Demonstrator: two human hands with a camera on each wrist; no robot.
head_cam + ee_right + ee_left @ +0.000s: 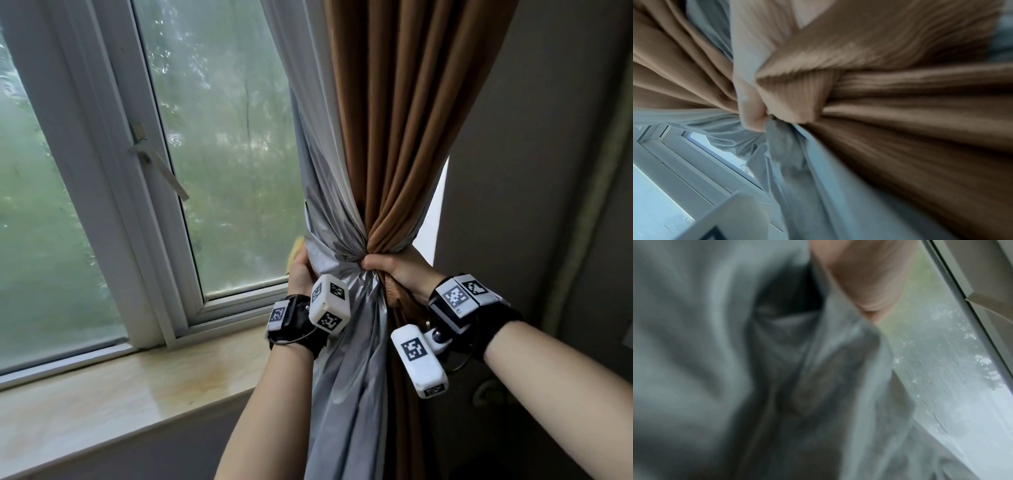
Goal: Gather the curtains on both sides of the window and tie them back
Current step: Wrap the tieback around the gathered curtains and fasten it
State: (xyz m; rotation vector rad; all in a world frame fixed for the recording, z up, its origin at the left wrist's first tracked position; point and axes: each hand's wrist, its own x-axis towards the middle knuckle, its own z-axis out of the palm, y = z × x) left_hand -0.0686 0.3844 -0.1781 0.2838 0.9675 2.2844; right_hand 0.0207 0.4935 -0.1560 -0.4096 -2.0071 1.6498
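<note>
Both forearms reach up and forward from the bottom of the head view, and the 2 hands meet at the same height on the gathered curtain. Nearest the wall, the right hand [394,270] is fisted around the pinched waist of the bundle, fingers curled over the brown curtain [404,130] and the silver-grey lining [329,212] together; the right wrist view shows a thumb and folds of ribbed brown fabric bunched tight in that grip. On the window side, the left hand [301,274] cups the outer face of the lining, its thumb [869,280] lying along the grey cloth; whether its fingers curl around anything behind the bundle cannot be told, since they are hidden. A bit of yellowish material shows just beyond that hand, too small to identify.

From the clamp outward, the curtain's long axis runs vertically: pleats fan upward toward the rod and a loose tail hangs straight down between the 2 wrists. The bundle sits at the right edge of the window [219,144], above the sill [102,387]. No tie-back is clearly visible, so wrapping likely must pass horizontally around this waist, with the right hand as anchor.
</note>
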